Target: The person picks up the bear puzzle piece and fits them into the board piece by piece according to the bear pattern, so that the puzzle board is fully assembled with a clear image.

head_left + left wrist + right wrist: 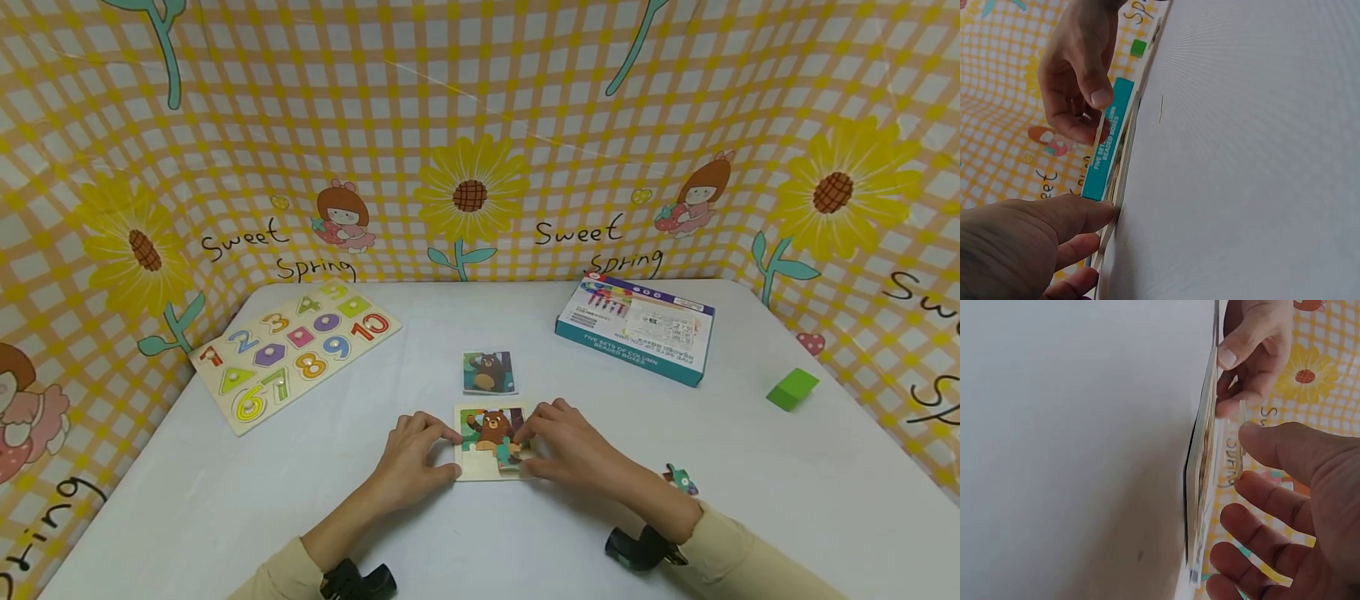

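Note:
A wooden puzzle board (476, 467) with a bear picture lies flat on the table, its upper part filled and its lower left showing bare wood. My left hand (411, 462) holds the board's left edge with thumb and fingers. Between the thumb and index finger of my right hand (573, 446) is a puzzle piece (1241, 444), teal and brown on its face in the head view, tilted above the board's lower right. Just behind the board lies a bear picture card (489, 372). Another loose puzzle piece (681, 479) is beside my right forearm.
A number-and-shape board (300, 354) lies at the back left. At the back right is a teal-sided box (637, 329), with a green block (792, 389) farther right. Checked cloth (480, 100) rises behind the white table (315, 467).

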The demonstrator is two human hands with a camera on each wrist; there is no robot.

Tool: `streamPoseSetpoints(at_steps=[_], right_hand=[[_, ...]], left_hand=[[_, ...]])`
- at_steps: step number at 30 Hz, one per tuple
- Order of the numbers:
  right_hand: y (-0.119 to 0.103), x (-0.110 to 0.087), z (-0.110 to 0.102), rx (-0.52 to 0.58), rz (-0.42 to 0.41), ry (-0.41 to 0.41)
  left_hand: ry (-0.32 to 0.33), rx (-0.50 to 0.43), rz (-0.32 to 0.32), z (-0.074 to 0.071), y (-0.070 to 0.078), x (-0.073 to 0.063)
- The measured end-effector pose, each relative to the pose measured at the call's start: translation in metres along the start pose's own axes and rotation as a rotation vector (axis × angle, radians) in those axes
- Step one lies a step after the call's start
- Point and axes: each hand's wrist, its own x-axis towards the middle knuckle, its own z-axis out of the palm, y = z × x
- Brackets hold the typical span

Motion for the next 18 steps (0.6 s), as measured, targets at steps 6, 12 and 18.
streamPoseSetpoints(at_steps=[6,12,18], right_hand=[[-0.008,0.012,0.007,0.019,-0.009,-0.02],[-0.014,0.02,0.012,0.04,-0.029,-0.047],[-0.017,0.025,0.016,0.029,-0.036,-0.066]], left_hand=[[-0.002,0.001,0.001,-0.001,0.0,0.0],[-0.008,0.005,-0.002,-0.001,0.0,0.0],[-0.011,0.009,0.001,-0.001,0.0,0.0]])
